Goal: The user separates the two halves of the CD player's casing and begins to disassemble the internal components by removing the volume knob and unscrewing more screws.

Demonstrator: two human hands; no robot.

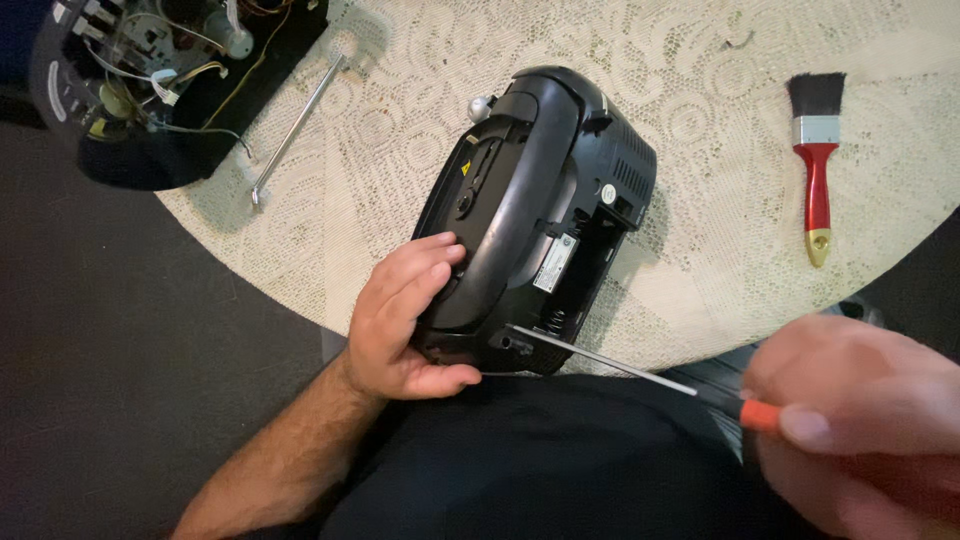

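A black portable radio housing (535, 215) lies on its side on a round table covered with a cream lace cloth (700, 200). My left hand (405, 320) grips its near left end, thumb under the corner. My right hand (850, 420), blurred at the lower right, holds a screwdriver (610, 362) with an orange-and-black handle. The long metal shaft reaches left, and its tip touches the housing's near bottom edge beside the open battery bay.
A second opened black unit (150, 80) with exposed wires and parts sits at the table's far left edge. A metal antenna rod (295, 125) lies next to it. A red-handled paintbrush (818, 150) rests at the right. Dark floor surrounds the table.
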